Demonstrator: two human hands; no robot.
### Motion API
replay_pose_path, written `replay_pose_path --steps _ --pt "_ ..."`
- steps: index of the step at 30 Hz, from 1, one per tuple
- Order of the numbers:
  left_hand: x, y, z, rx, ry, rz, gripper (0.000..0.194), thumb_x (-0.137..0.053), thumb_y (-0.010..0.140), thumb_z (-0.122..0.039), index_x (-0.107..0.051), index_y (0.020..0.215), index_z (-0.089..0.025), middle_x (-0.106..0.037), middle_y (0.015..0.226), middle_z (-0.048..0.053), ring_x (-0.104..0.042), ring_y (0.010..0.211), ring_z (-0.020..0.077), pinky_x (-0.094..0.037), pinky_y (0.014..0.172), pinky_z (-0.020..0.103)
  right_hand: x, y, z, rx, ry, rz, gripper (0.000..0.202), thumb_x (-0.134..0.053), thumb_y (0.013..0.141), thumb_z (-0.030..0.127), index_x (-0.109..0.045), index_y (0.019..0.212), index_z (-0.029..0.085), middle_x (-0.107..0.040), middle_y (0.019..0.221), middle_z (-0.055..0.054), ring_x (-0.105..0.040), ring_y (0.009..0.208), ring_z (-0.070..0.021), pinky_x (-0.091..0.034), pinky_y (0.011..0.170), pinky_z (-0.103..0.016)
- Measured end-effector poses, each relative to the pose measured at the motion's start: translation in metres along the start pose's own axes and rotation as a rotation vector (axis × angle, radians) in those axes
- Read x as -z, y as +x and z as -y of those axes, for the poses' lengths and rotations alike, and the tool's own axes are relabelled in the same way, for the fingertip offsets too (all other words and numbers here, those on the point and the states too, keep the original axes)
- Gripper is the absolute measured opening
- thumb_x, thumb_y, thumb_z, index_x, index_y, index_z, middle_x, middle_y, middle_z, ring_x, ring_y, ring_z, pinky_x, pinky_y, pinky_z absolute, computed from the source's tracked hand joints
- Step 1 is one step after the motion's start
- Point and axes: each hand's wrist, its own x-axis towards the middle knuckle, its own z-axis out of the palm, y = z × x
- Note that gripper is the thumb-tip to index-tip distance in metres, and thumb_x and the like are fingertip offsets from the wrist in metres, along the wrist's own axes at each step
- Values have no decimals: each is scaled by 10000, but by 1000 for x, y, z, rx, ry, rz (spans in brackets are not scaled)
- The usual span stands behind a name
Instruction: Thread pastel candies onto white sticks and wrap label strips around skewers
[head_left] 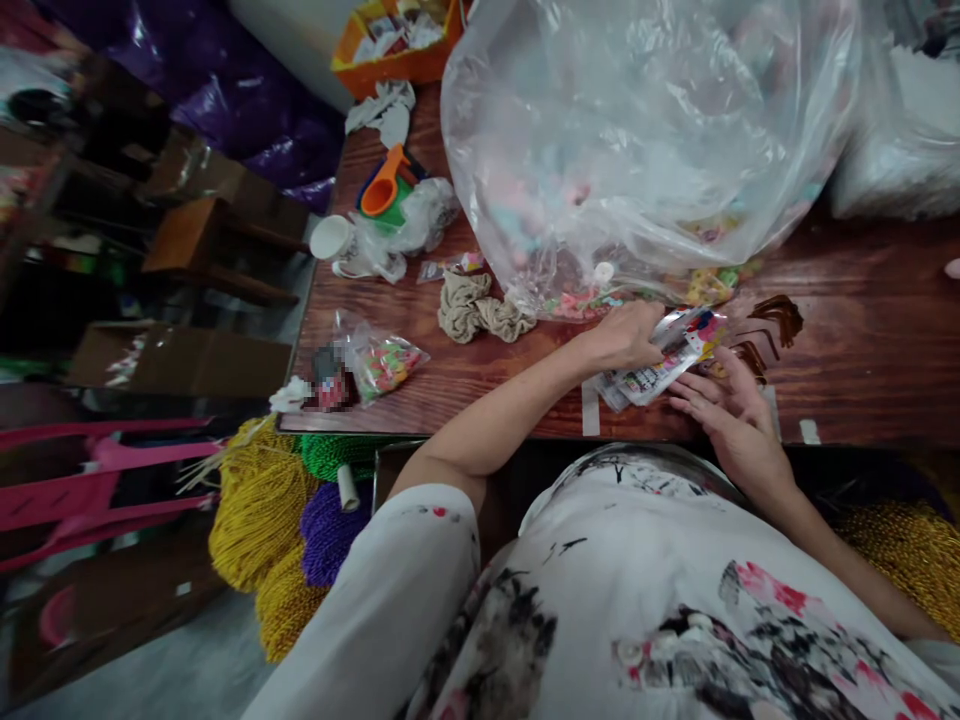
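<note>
Nearest me, my patterned shirt (637,590) fills the bottom. Beyond it the big clear bag (645,140) slumps on the table (862,330), mouth toward me for easy reach. My left hand (626,338) pinches the printed packets (664,358), and my right hand (731,415), fingers spread flat, steadies them from below.

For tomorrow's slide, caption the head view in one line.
Left hand and right hand handle printed packets on a wooden table beside a large clear bag.
</note>
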Motion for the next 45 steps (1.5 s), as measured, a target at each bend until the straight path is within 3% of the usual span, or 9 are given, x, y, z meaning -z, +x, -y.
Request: replay_pose_path --steps 6,13,16,21,25,29,35,39,45 --pt "-1 0 0 8 -265 -4 572 -702 660 -177 -593 1217 -107 -706 1138 101 -656 1012 251 -524 900 350 1 2 -6 22 -29 22 794 -771 797 320 -373 1483 360 -715 1219 -68 -682 1135 -241 -561 983 -458" --pt "-25 -2 -1 31 -554 -22 439 -625 683 -133 -634 1122 -130 -716 981 40 -660 881 196 -540 836 318 0 3 -14 26 -2 21 825 -768 791 314 -351 1502 326 -685 1263 -84 -667 1153 -230 -545 1021 -471" --pt "-34 -11 -1 5 -779 -141 430 -635 698 -135 -620 1127 -128 -709 1007 46 -660 925 186 -541 860 302 -2 2 -12 104 -60 1 829 -768 791 312 -337 1498 357 -635 1332 -83 -627 1215 -241 -534 1031 -487" --pt "-56 -38 -11 -27 -1155 -432 485 -752 755 -376 -582 1165 -180 -689 1158 75 -660 1072 202 -534 965 332 -11 6 7 327 -206 1 882 -781 779 301 -307 1516 398 -497 1481 -53 -512 1356 -238 -453 1133 -470" --pt "-89 -46 -18 13 -1319 -454 565 -803 708 -483 -563 1133 -198 -681 1195 83 -660 1109 211 -524 1008 359 -18 12 12 368 -354 116 702 -731 828 303 -423 1458 323 -566 1421 -63 -583 1266 -254 -461 1125 -478" --pt "-111 -46 -17 -6 -1344 -519 554 -780 723 -488 -547 1133 -199 -684 1142 71 -660 1088 199 -505 1034 378 -16 12 0 350 -498 85 393 -683 869 343 -605 1244 253 -687 1208 -65 -654 1101 -260 -506 1056 -480" --pt "-98 -56 -23 -161 -1138 -461 474 -675 797 -604 -612 1044 -204 -671 1086 98 -632 1124 230 -484 1045 387 -17 1 -4 481 -489 17 312 -613 920 363 -614 1227 306 -666 1250 -46 -631 1161 -261 -457 1108 -512" --pt "-81 -63 -29 -306 -996 -517 444 -617 826 -629 -611 949 -202 -655 996 107 -627 1014 216 -496 966 365 -18 -4 0 612 -478 34 276 -621 909 347 -632 1183 312 -622 1353 -61 -567 1290 -300 -361 1179 -575" --pt "-80 -58 -26 -230 -1081 -424 436 -697 780 -527 -608 1034 -183 -671 1010 85 -652 918 186 -510 885 314 -8 1 -8 557 -483 37 490 -651 891 317 -518 1363 303 -568 1415 -78 -536 1325 -288 -400 1159 -564"
